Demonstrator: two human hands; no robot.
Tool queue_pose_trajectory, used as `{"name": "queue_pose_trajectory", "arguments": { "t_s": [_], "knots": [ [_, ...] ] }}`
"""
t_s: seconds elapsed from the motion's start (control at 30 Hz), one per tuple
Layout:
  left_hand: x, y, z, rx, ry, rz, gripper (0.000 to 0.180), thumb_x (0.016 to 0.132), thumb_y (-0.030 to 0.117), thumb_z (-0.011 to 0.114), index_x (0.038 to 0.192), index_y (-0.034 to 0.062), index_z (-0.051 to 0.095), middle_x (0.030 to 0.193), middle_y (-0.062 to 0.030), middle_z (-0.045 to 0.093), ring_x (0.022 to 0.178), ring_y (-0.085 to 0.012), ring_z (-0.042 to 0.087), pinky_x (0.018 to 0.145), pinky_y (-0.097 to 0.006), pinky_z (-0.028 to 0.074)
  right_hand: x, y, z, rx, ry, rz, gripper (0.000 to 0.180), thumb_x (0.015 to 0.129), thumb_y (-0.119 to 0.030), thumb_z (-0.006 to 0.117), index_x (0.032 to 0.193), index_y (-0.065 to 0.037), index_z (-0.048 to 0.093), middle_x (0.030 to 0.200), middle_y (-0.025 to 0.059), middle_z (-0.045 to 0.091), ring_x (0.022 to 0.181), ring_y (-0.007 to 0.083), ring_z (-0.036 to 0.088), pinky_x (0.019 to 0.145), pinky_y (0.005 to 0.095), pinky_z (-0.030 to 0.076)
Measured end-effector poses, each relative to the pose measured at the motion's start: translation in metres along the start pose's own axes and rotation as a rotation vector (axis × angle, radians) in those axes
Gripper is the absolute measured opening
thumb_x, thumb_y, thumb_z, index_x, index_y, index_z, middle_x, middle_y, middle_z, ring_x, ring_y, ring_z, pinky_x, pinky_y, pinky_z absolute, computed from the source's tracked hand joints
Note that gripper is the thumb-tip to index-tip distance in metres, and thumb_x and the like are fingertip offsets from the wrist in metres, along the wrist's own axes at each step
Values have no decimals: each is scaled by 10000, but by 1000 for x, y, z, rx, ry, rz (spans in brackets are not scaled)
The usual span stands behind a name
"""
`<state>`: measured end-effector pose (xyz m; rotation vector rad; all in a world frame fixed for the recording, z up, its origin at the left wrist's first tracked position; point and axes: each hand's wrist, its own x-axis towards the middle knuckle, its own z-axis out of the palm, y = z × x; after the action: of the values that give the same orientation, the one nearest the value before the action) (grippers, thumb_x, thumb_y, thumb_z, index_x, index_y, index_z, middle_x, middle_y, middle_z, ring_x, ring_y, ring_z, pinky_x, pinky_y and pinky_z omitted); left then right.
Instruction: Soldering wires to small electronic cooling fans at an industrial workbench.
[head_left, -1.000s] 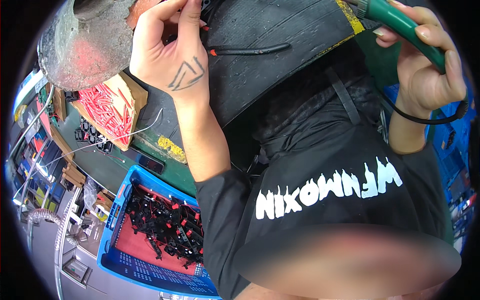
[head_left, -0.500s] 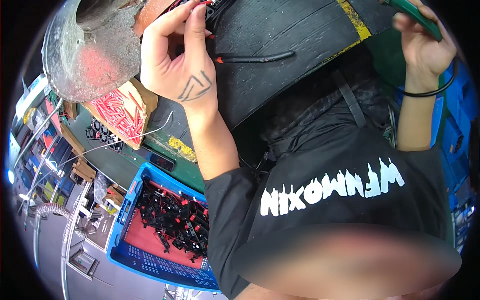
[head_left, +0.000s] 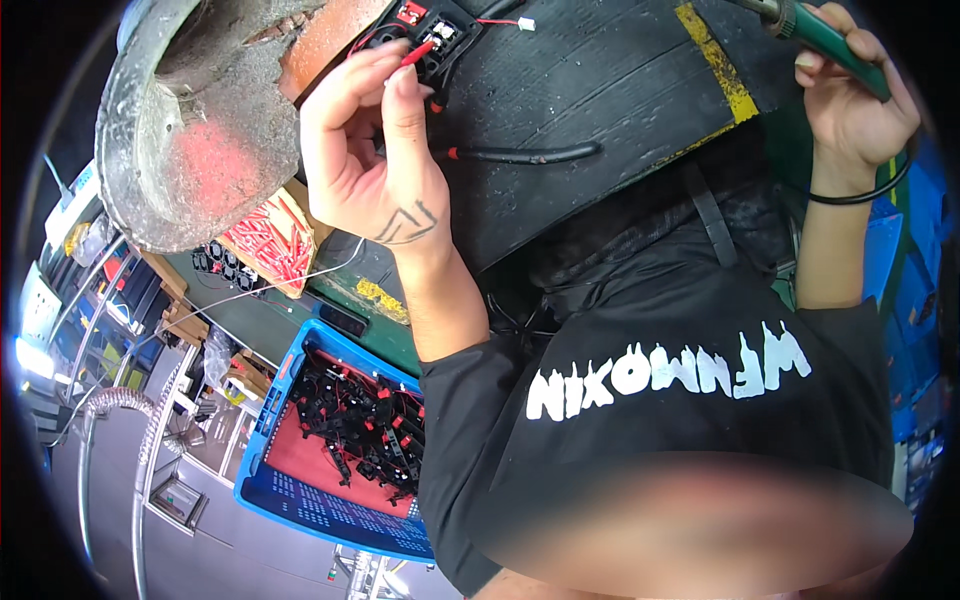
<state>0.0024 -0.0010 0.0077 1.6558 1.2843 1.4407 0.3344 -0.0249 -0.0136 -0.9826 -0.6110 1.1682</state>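
My left hand (head_left: 380, 165) is closed in a pinch on a thin red piece (head_left: 418, 52), which looks like a short sleeve or tube. Its tip points at a black plastic part (head_left: 455, 18) with bright metal contacts, lying on the black bench mat (head_left: 600, 90). A red wire with a white connector (head_left: 526, 23) runs off that part. Raised at the right, my right hand (head_left: 858, 115) grips the green handle of a soldering iron (head_left: 832, 42); the iron's tip is out of view. Below the black part lies a black curved handle (head_left: 525, 154) with a red end.
A dusty grey metal hood (head_left: 118, 160) stands at the left of the bench. Beside it, a cardboard box (head_left: 320, 230) holds many red sleeves. A phone (head_left: 340, 318) lies near a blue crate (head_left: 258, 445) full of black parts with red wires.
The view has shifted, bringing more of the black part into sight. My left hand still pinches the red piece, now at the contacts. The soldering iron is tilted a little differently.
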Motion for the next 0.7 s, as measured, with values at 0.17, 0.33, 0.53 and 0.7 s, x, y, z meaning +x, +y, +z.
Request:
{"name": "queue_pose_trajectory", "arguments": {
  "t_s": [0.17,0.33,0.53,0.7],
  "knots": [
    [4,1,3,-14,67,-110,132,932,-19,699,1052,-35,645,959,-150,733,678,-81,627,569,-179,498,-2,1,-1,49,-14,31,392,1043,-361,390,855,-49,536,944,187,633,563,277,683,397,319,570],
    [7,0,8,-53,134,-133,313,914,19,745,1125,6,516,870,-103,721,630,-60,592,515,-164,430,0,4,-1,6,-32,-2,404,1028,-384,409,852,-50,552,924,180,636,547,265,667,381,311,543],
    [6,-4,18,-3,217,-34,254,916,41,747,1076,11,552,792,-65,679,586,-63,555,517,-174,412,4,10,4,-13,21,-64,406,1025,-393,410,865,-56,570,895,164,655,547,238,663,394,297,531],
    [10,1,21,77,219,-54,52,958,26,686,978,8,641,806,-40,690,607,-29,505,537,-165,368,3,10,8,-56,16,-99,412,1028,-398,395,873,-62,575,888,161,666,573,223,670,432,282,531]
  ]
}}
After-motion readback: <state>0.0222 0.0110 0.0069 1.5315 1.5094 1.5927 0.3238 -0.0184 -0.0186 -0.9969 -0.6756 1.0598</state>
